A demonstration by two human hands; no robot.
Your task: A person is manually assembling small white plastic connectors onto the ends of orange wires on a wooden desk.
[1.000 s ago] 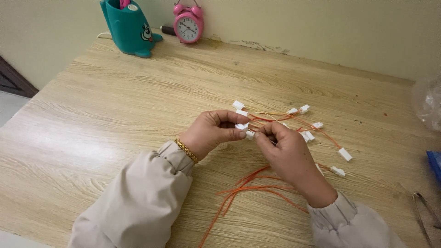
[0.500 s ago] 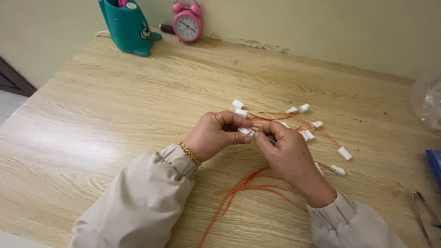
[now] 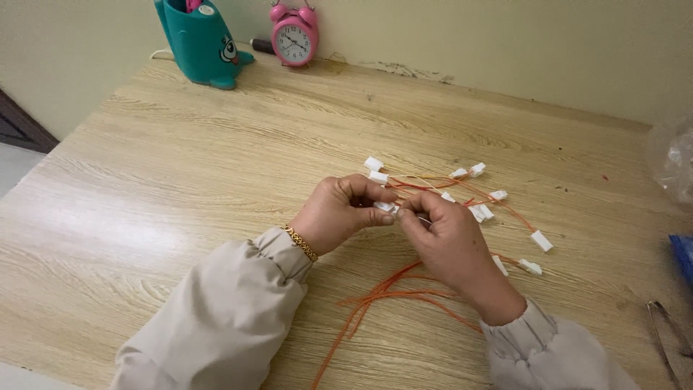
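While both hands are pinching one small white connector between them, the left hand is steadying it and the right hand is working an orange wire; more connectors are lying nearby on the surface.

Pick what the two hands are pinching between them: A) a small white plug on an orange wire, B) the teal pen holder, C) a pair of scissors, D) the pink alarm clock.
A: the left hand and right hand meet on a small white plug, with orange wires trailing below the right hand; the clock stands far off by the wall.
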